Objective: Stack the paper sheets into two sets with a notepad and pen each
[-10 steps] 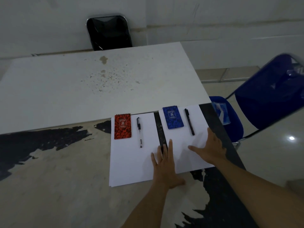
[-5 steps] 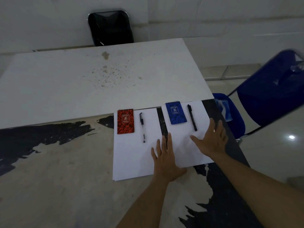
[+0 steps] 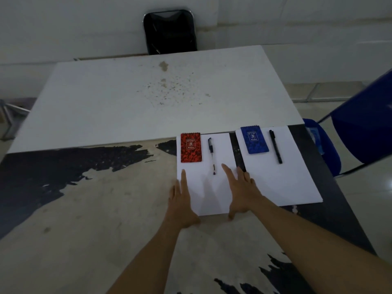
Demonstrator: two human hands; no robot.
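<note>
Hands flat on the left paper stack [image 3: 203,187], lower centre of frame. Left hand [image 3: 182,200] lies along the stack's left edge, fingers straight and pressed together, palm down. Right hand [image 3: 244,192] covers the stack's lower right corner, fingers slightly spread, thumb at the near edge; neither hand grips anything. Red notepad [image 3: 190,147] sits at the stack's upper left, clear pen [image 3: 212,154] just beside it to the right, both lying on the paper. Right paper stack [image 3: 282,179] is centre right, apart from the left one by a dark strip of table [image 3: 84,209]. Blue notepad [image 3: 254,140] and black pen [image 3: 275,146] lie side by side on its upper part. Blue chair [image 3: 364,128] at right edge, black chair [image 3: 169,31] top centre.
</note>
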